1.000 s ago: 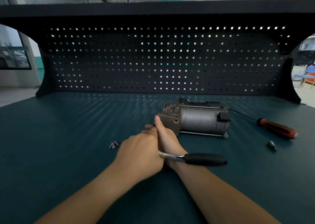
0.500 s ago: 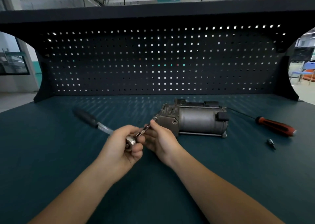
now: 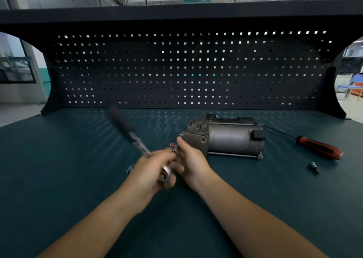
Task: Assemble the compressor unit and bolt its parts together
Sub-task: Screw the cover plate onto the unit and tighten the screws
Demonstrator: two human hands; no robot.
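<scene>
In the head view, a dark teal bench [image 3: 59, 179] is seen stretching wide, its matte surface streaked with pale light spots near the back. A black pegboard [image 3: 186, 71] is mounted upright along the far edge, and light is let through many of its square holes. A black shelf [image 3: 176, 14] is carried above it. Beyond, a workshop room is glimpsed, with ceiling lamps, a hanging sign and windows at the left.

The compressor unit [image 3: 225, 137] is laid on its side on the bench, right of centre, near the pegboard. A ratchet wrench [image 3: 129, 132] is held in the left hand [image 3: 151, 173], whose grip is closed around its head end; the black handle is angled up and to the left, blurred. The right hand [image 3: 190, 163] is placed just beside the unit's left end, its fingers pinched on a thin shaft there. A red-handled screwdriver [image 3: 320, 149] and a small bit [image 3: 313, 167] are left lying at the right. Small metal parts [image 3: 129, 168] are seen beside the left hand.
</scene>
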